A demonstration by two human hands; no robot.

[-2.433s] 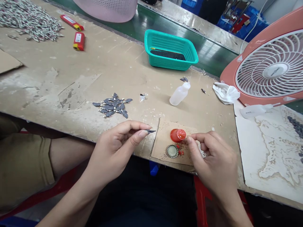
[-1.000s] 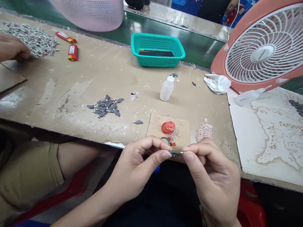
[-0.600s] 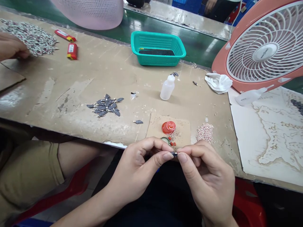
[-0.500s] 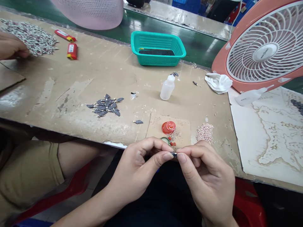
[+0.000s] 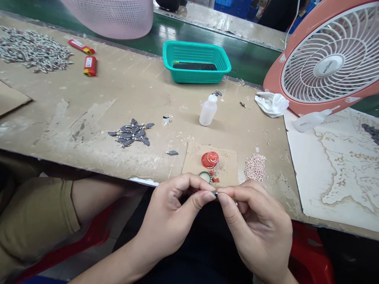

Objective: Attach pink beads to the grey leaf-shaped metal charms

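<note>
Between your fingertips, over the front edge of the workbench point(image 5: 89, 118), sits a tiny dark leaf-shaped piece point(image 5: 216, 193), mostly hidden; your left hand point(image 5: 173, 219) pinches it with thumb and forefinger; your right hand point(image 5: 256, 230) closes on it from the other side, fingers curled; it looks light, thin and stiff, easy to lose from a pinch, so keep your pads on its flat faces; beyond it, a cardboard square point(image 5: 227, 157) carries a red cap point(image 5: 210, 159), a green-rimmed bottle cap point(image 5: 205, 177) and red beads point(image 5: 214, 180); pink beads point(image 5: 255, 167) lie just right of that square; a loose leaf piece point(image 5: 172, 153) lies left, near a cluster of similar pieces point(image 5: 130, 132).
</note>
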